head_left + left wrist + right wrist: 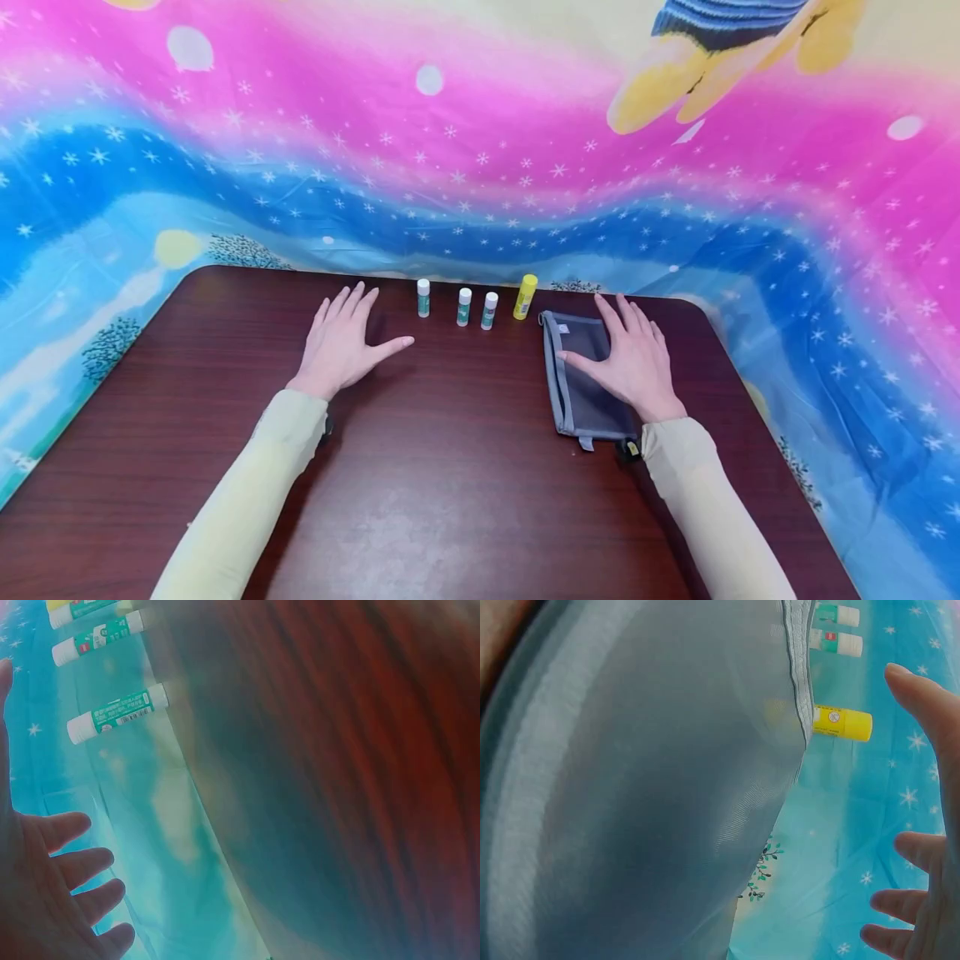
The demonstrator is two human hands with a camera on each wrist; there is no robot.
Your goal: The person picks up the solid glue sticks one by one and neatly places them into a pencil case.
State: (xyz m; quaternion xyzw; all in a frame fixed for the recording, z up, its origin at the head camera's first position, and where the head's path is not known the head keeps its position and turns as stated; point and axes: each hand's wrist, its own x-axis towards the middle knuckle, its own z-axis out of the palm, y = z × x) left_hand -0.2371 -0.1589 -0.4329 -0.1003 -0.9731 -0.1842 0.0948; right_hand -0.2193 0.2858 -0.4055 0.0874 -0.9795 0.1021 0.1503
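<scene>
Dark surface [450, 467]: right hand [637, 362] flat, fingers spread, on mesh pouch [577, 400]; left hand [341, 346] flat, fingers spread, left of pouch.

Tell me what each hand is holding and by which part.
Nothing is held. The left hand lies flat, fingers spread, on the table. The right hand rests flat, fingers straight, on the grey pouch, gripping no part of it.

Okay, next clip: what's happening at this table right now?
A person sits at a dark wooden table with both hands flat and open. The left hand rests on bare wood; the right hand lies on a flat grey mesh zip pouch. Between them, along the far edge, stand three white-capped green glue sticks and one yellow glue stick, all upright and untouched.
</scene>
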